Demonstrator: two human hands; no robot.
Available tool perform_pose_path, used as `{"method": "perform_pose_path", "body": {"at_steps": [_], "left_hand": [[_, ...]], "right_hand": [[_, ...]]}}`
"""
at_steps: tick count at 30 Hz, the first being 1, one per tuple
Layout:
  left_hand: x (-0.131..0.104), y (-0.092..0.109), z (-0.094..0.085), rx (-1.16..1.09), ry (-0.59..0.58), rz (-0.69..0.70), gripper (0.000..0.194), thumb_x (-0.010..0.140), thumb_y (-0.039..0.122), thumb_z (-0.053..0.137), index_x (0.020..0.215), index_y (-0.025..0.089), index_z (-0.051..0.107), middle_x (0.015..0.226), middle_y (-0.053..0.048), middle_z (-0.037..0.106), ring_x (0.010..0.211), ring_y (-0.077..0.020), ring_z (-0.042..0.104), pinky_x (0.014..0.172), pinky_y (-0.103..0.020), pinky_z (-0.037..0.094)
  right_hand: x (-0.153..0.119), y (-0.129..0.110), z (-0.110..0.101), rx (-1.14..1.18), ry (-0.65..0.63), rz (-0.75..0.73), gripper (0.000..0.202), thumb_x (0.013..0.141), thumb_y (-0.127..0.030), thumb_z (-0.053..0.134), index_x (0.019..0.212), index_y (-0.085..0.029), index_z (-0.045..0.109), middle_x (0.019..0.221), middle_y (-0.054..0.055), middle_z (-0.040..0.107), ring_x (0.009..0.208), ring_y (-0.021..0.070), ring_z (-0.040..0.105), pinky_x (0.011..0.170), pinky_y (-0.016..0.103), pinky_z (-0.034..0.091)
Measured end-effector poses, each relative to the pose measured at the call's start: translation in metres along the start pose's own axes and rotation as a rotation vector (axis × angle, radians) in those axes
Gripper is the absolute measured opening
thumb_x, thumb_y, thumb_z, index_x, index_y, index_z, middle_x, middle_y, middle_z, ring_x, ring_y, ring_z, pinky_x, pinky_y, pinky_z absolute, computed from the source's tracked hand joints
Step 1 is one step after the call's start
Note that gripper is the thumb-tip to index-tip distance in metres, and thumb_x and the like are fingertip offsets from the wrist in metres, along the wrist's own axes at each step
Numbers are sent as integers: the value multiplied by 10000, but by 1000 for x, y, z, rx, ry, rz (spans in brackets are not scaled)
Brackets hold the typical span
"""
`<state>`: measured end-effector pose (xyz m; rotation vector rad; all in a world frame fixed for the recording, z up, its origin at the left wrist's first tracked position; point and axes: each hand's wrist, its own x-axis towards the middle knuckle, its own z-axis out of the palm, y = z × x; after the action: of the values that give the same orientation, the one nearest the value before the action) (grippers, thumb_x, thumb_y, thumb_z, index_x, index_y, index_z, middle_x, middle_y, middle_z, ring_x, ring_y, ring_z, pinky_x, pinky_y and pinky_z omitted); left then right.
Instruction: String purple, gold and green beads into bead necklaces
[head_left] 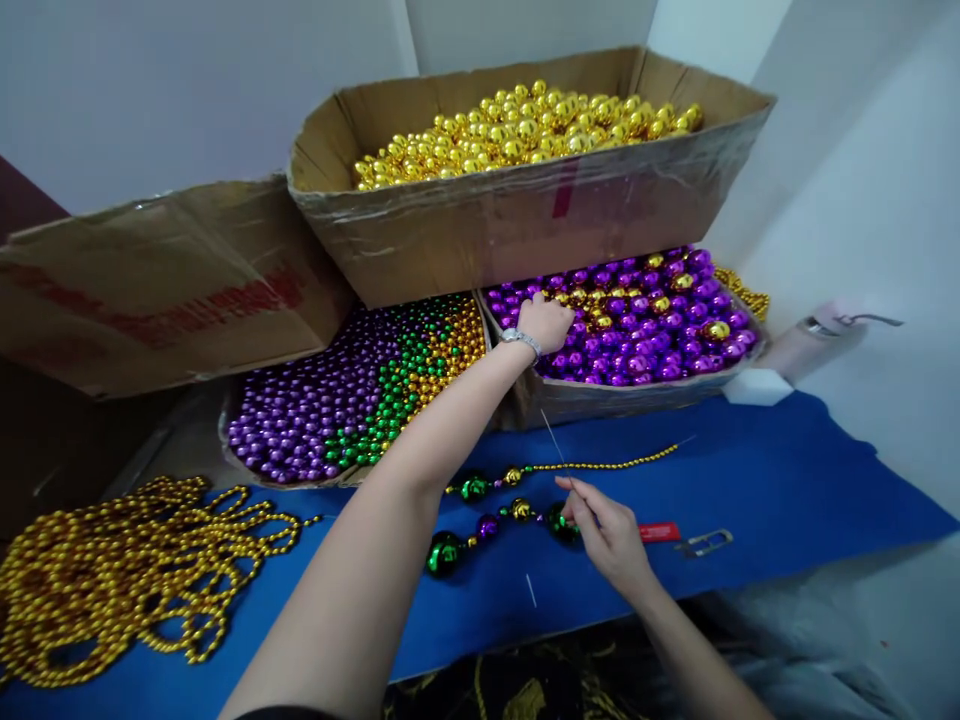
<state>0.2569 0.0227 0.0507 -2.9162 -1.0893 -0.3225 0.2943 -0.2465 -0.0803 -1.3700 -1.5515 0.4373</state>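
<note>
My left hand, with a bracelet at its wrist, reaches over the box of shiny purple beads. Its fingers curl down among small gold beads; their tips are hidden, so what they pinch cannot be made out. Above the blue tabletop, my right hand pinches a long thin needle that points up and left. Beneath and beside that hand lies a bead strand with large green beads, a purple bead and a gold bead. Part of the strand is covered by my right fingers.
Behind it lies another strand of small gold beads. A carton of gold beads sits above the boxes, beside a mixed-bead box. Gold bead chains heap at left. A red tag and metal clip lie right.
</note>
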Motion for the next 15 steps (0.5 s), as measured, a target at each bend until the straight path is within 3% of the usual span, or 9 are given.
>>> {"method": "perform_pose_path", "body": {"at_steps": [3, 7, 9, 11, 15], "left_hand": [[-10, 0, 0, -176, 102, -4, 267, 832, 180, 627, 1076, 81, 662, 1170, -221, 599, 1121, -371, 522, 931, -526, 420], [-63, -3, -9, -998, 266, -25, 264, 885, 260, 587, 1121, 146, 623, 1075, -123, 624, 963, -209, 600, 869, -373, 508], [-99, -2, -12, -1458, 243, -110, 259, 886, 279, 591, 1128, 187, 611, 1004, -70, 637, 877, -158, 629, 792, -311, 543], [-133, 0, -13, -1783, 193, -222, 252, 868, 266, 618, 1109, 193, 617, 968, -51, 651, 845, -145, 661, 761, -282, 559], [-177, 3, -1, -2075, 174, -445, 229, 888, 277, 600, 1085, 165, 630, 997, -84, 690, 801, -152, 703, 739, -259, 579]], "right_hand": [[0, 2, -3, -52, 18, -9, 285, 986, -212, 435, 1181, -142, 631, 769, 15, 681, 678, 92, 662, 683, 179, 553], [1, -3, -7, -163, 66, -60, 288, 985, -202, 437, 1196, -147, 625, 834, 35, 712, 688, 101, 673, 721, 198, 564], [3, -6, -8, -218, 83, -116, 304, 978, -190, 449, 1236, -151, 605, 941, 60, 729, 718, 111, 687, 751, 211, 570], [4, -8, -8, -254, 83, -178, 338, 968, -165, 463, 1288, -160, 572, 1050, 77, 721, 755, 120, 698, 774, 225, 574], [4, -9, -2, -279, 49, -272, 392, 949, -107, 482, 1333, -165, 532, 1145, 94, 697, 888, 148, 706, 810, 254, 573]]}}
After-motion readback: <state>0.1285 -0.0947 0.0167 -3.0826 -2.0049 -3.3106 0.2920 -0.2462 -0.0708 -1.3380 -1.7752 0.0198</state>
